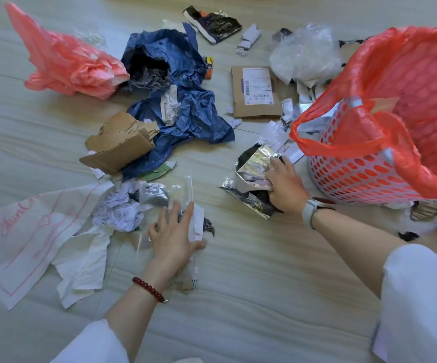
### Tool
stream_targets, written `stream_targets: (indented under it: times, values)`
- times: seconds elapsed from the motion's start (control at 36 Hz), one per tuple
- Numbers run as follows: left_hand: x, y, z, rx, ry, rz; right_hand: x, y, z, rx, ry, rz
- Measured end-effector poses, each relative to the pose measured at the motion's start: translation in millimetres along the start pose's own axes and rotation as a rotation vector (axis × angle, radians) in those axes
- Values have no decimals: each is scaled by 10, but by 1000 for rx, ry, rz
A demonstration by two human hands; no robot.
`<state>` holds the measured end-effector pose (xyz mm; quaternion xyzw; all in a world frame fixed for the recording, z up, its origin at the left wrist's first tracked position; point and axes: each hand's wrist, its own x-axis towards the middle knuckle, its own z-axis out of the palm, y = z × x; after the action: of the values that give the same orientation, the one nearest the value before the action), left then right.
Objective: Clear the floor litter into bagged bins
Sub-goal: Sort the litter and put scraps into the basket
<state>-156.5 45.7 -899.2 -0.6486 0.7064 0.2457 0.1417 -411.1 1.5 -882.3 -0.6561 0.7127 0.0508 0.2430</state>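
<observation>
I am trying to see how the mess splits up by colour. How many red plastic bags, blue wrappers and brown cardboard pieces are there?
Red plastic bags: 2, one loose on the floor, one lining the basket.
Blue wrappers: 1 crumpled heap; I cannot tell if it is more than one sheet.
Brown cardboard pieces: 2, a torn one and a labelled one.
Total: 5

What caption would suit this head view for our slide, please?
Right hand grips a foil wrapper beside the bagged bin.
</observation>
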Motion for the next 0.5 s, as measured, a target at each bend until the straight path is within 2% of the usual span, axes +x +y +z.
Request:
stream_targets:
  times: [0.14,0.28,0.42,0.5]
  values:
    - [-11,-23,21,11,72,93,101,15,115,-27,-121,-38]
    - [-45,-27,81,-69,220,154,-63,-48,176,-125,-33,-123]
    - [-36,-12,170,-46,309,232,-245,-67,358,-166,76,-170]
    - [-31,-12,202,-53,377,285,-302,-59,378,-245,99,-288]
